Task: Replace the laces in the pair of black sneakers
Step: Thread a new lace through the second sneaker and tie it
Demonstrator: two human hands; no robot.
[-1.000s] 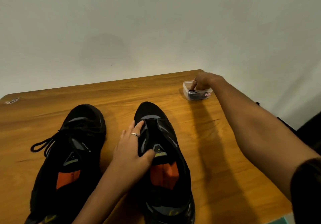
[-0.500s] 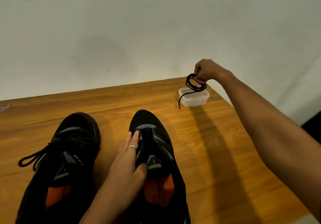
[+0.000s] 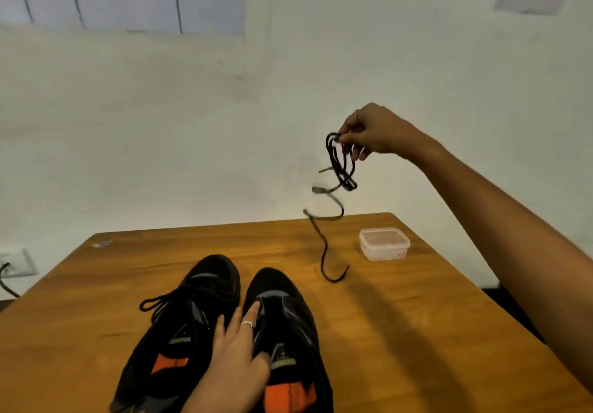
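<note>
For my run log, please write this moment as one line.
right hand: pinches black lace high above table | left hand: rests on unlaced right sneaker | left sneaker: laced | plastic container: lidless

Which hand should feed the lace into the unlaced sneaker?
Right hand: it already pinches the black lace. The left hand rests on the unlaced sneaker, steadying it.
</note>
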